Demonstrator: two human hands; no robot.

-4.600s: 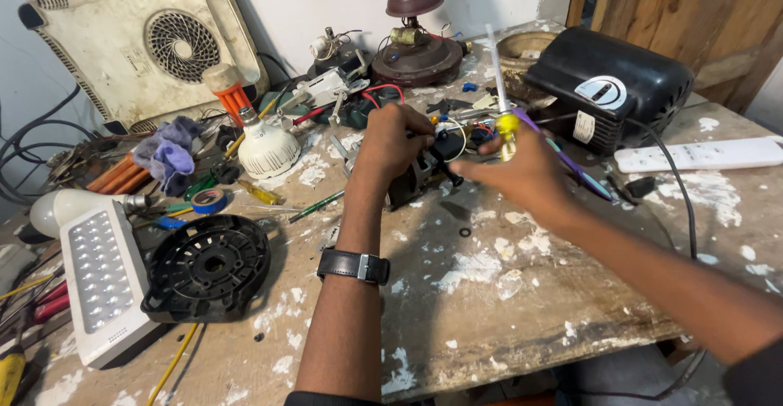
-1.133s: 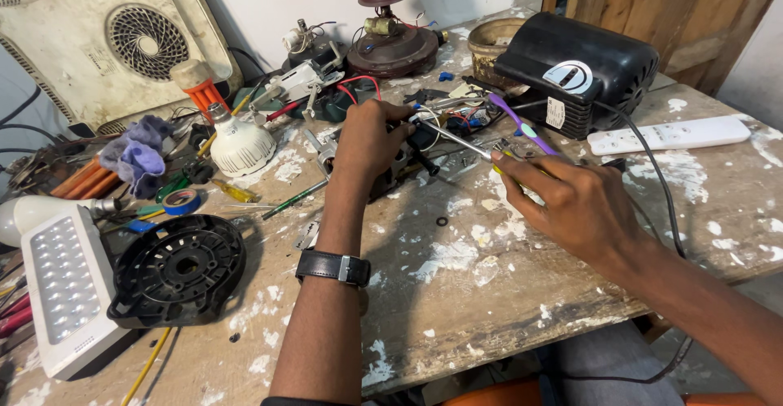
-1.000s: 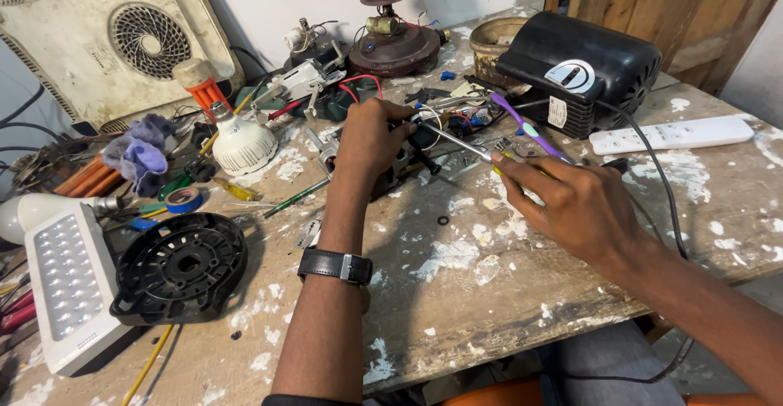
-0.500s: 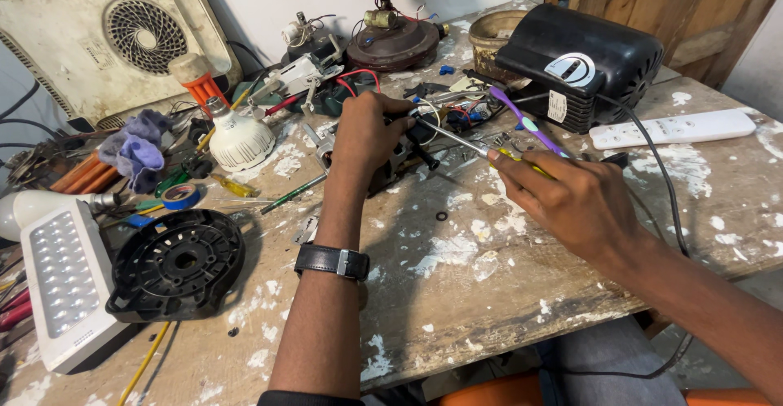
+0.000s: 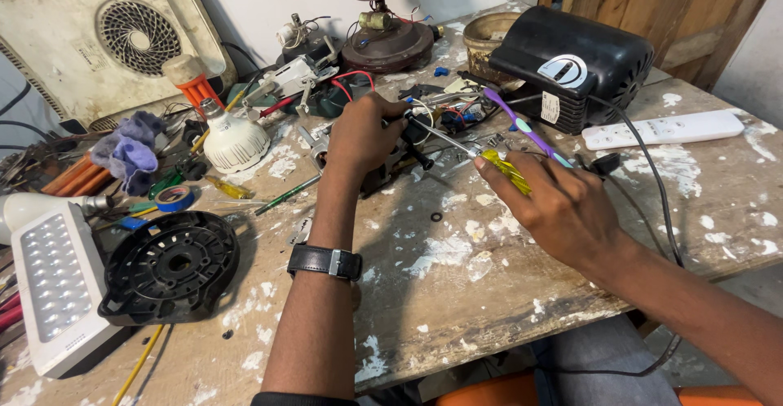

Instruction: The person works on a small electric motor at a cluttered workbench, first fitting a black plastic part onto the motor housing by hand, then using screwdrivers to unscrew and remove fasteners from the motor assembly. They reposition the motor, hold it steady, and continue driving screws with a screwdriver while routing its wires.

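My left hand (image 5: 363, 137), with a black watch (image 5: 324, 261) on the wrist, grips a small dark motor part (image 5: 391, 165) on the paint-stained wooden table (image 5: 457, 292). My right hand (image 5: 559, 210) holds a yellow-handled screwdriver (image 5: 502, 168). Its metal shaft points left, and the tip meets the part by my left fingers. A purple toothbrush (image 5: 522, 133) lies just behind my right hand.
A black round fan cover (image 5: 167, 267) and a white LED panel lamp (image 5: 53, 288) lie at the left. A white bulb (image 5: 232, 141), blue tape roll (image 5: 174, 198) and loose tools crowd the back left. A black boxy device (image 5: 571, 63) and white remote (image 5: 661, 129) sit at the right.
The view shifted slightly. My right hand moved a little left and down, keeping the screwdriver tip at the part held by my left hand.
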